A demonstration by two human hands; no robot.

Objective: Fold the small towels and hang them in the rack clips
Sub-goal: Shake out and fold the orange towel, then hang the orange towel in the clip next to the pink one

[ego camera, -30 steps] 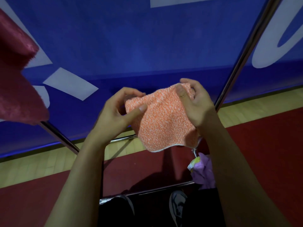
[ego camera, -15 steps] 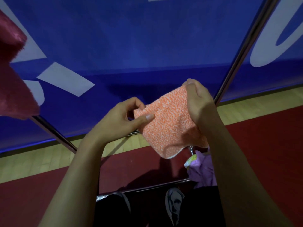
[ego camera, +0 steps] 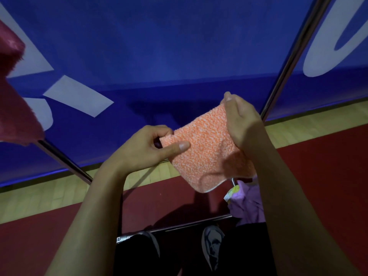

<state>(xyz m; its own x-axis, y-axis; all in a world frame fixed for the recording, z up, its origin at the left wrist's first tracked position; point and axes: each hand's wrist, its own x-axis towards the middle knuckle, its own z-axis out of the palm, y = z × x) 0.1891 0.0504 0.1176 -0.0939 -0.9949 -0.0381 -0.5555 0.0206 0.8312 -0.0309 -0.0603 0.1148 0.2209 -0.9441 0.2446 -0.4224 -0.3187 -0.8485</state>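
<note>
An orange-and-white speckled small towel (ego camera: 205, 154) hangs folded in mid-air between both hands. My left hand (ego camera: 145, 148) pinches its left corner, thumb lying flat on the front face. My right hand (ego camera: 241, 120) grips the upper right corner, held higher, so the towel tilts. A dark pink towel (ego camera: 14, 108) hangs at the far left edge of the view. The rack's metal poles (ego camera: 286, 62) slant across the view; no clips are visible.
A purple cloth (ego camera: 249, 202) with a yellow tag hangs low beside my right forearm. The rack's lower bar (ego camera: 179, 226) runs above my shoes. Behind stands a blue banner (ego camera: 159, 46) with white lettering. The floor is red with a pale wooden strip.
The towel has shifted to the right, and my right hand has risen so the top edge slopes. My left hand followed, still pinching its corner.
</note>
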